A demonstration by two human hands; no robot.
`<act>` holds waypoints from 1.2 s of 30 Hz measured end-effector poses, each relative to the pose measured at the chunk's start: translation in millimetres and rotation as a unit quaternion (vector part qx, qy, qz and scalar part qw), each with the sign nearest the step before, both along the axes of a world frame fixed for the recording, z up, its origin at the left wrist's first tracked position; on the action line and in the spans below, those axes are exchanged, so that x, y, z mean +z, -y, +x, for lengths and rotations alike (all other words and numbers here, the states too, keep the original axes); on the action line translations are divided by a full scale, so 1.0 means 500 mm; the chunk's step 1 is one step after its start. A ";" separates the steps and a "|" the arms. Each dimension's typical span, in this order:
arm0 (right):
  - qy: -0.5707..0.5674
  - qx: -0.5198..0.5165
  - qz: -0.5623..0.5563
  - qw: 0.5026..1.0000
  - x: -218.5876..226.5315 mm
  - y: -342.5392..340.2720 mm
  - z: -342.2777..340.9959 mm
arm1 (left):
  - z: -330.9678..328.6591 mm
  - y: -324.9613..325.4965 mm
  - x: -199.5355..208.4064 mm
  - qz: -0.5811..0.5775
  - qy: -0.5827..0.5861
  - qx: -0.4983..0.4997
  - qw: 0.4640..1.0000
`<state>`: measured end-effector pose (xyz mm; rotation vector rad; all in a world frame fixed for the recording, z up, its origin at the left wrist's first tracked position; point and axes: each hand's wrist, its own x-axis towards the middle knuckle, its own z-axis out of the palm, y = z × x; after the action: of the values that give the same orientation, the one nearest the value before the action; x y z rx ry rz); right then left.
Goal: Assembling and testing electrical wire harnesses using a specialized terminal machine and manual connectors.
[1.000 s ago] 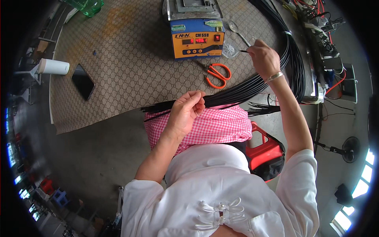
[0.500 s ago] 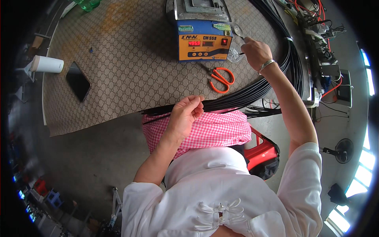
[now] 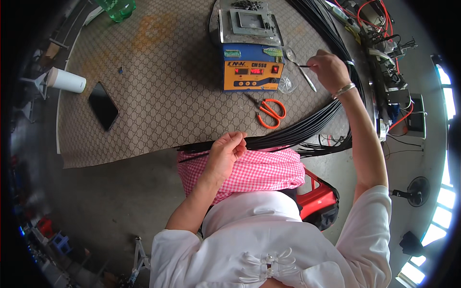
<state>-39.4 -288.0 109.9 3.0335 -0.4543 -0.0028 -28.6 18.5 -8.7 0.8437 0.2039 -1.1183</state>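
Observation:
My left hand [image 3: 226, 152] is closed in a pinch at the table's near edge, by the bundle of black cables [image 3: 283, 137]; what its fingertips hold is hidden. My right hand [image 3: 332, 71] reaches out at the right, fingers pinched on a thin black piece [image 3: 302, 66] that pokes out to the left. Just left of that hand lies a metal spoon [image 3: 308, 79], apart from the fingers. Beside it is a clear plastic piece [image 3: 286, 84]. A blue and orange heating unit [image 3: 253, 76] with a red-lit display stands behind orange-handled cutters [image 3: 271, 114].
On top of the unit sits a metal tray [image 3: 249, 32] with dark residue. A phone [image 3: 103, 106], a white cup [image 3: 66, 80] and a green bottle [image 3: 117, 8] are on the left of the patterned table cover [image 3: 158, 96]. Wires and tools [image 3: 389, 53] crowd the right edge. Pink checked cloth [image 3: 249, 168] covers my lap.
My right hand has moved right, off the spoon, whose handle now shows in full. My left hand keeps its pinch near the cables. The whole view has shifted slightly.

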 end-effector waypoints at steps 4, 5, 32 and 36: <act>0.120 0.058 -0.029 0.991 0.077 -0.013 0.068 | 0.008 -0.007 0.004 0.017 0.012 0.007 1.000; 0.124 0.063 -0.046 0.989 0.088 -0.025 0.093 | 0.009 -0.008 0.004 0.015 0.010 0.006 1.000; -0.034 0.090 -0.153 0.983 0.045 -0.075 0.294 | 0.019 -0.015 -0.016 -0.014 -0.035 0.007 0.999; -0.037 0.098 -0.170 0.980 0.058 -0.079 0.299 | 0.019 -0.015 -0.019 -0.009 -0.035 0.008 0.999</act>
<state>109.8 -248.6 138.8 2.7149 -0.1298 -0.0240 -19.0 26.2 -17.9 0.7870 0.2584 -1.1342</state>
